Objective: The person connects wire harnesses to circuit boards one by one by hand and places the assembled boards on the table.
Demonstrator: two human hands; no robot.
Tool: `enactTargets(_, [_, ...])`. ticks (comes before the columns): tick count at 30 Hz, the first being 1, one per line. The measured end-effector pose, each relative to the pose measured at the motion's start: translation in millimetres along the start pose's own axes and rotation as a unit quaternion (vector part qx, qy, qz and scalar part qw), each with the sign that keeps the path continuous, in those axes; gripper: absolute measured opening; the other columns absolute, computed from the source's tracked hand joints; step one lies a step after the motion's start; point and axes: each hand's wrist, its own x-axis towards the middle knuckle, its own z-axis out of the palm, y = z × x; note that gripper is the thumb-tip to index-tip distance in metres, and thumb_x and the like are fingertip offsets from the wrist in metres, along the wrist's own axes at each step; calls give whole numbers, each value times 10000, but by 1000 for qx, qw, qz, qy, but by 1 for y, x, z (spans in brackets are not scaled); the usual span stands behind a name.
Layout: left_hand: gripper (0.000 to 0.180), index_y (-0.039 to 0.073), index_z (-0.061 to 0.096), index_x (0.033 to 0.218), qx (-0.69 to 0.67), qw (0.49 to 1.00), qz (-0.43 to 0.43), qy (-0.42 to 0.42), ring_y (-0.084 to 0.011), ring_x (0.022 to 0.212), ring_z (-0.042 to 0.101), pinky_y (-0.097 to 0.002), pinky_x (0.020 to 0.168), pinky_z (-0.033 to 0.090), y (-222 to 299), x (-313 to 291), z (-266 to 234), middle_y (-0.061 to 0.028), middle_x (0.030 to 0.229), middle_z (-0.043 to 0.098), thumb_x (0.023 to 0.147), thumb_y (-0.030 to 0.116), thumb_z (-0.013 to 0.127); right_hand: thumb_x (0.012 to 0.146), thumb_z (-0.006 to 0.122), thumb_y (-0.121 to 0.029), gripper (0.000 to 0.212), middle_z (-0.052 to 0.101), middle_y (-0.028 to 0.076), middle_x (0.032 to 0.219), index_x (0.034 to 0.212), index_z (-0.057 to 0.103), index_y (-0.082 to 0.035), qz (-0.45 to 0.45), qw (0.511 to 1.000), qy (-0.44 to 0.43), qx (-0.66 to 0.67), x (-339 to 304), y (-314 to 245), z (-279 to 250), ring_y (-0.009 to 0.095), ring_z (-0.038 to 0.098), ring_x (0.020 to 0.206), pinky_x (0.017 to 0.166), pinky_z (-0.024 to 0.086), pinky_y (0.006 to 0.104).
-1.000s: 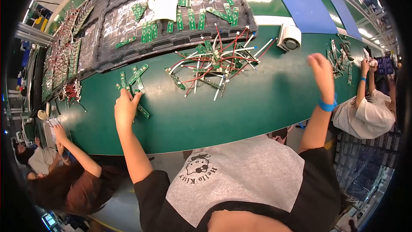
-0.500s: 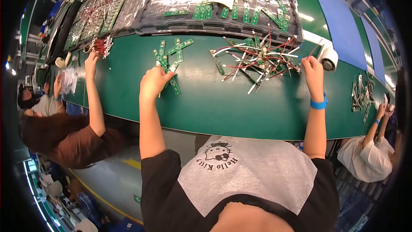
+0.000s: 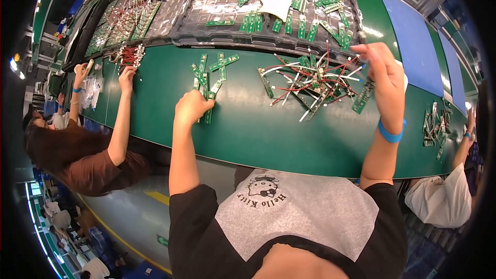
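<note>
Left hand [image 3: 192, 107] down on the table [image 3: 268, 139], fingers curled over the lower end of the loose boards [image 3: 223, 62], which fan away toward 1 o'clock; its knuckles hide whether anything is pinched. Right hand [image 3: 387, 72] up, fingers bent, and there's a lone board [image 3: 363, 98] at its 7 o'clock, upper end right against the hand! Gripped or not, I cannot tell. Blue band [image 3: 392, 132] on that wrist.

Nine o'clock of the right hand: the pile [image 3: 312, 80], green strips tangled in red and white leads. Any markings on them are too small to read. At the pile's 12, the tray [image 3: 206, 35], strips and a white glove [image 3: 275, 1] lying in it. Ten o'clock of the left hand, a co-worker's hand [image 3: 127, 80] by red wires [image 3: 129, 56]. Down at 6, the grey-and-black shirt [image 3: 297, 206] shows a black cartoon print [image 3: 261, 188] with curved lettering.
</note>
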Motion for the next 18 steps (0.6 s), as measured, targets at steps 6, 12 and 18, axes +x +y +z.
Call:
enactTargets(6, [285, -2, 554, 629, -45, 998, 53, -8, -190, 496, 557, -315, 518, 438, 6, -8, -12, -106, 525, 548, 655, 270, 633, 861, 515, -115, 171, 550, 4, 681, 949, 585, 13, 89, 945, -190, 253, 12, -17, 46, 36, 473, 583, 503, 378, 178])
enactTargets(12, [139, -12, 491, 629, -370, 909, 177, -70, -49, 516, 423, -235, 460, 340, 41, 0, -30, 3, 517, 482, 714, 83, 547, 856, 493, -77, 188, 526, -2, 626, 1006, 574, 3, 143, 891, -239, 359, 9, -8, 70, 21, 406, 496, 449, 323, 166])
enactTargets(18, [286, 17, 507, 708, -102, 990, 98, -1, -201, 564, 546, -327, 521, 411, 65, -2, -29, -115, 635, 571, 724, 269, 643, 859, 530, -156, 196, 545, -14, 707, 901, 627, 9, 167, 902, -263, 299, 15, 1, 59, 35, 454, 623, 538, 385, 190])
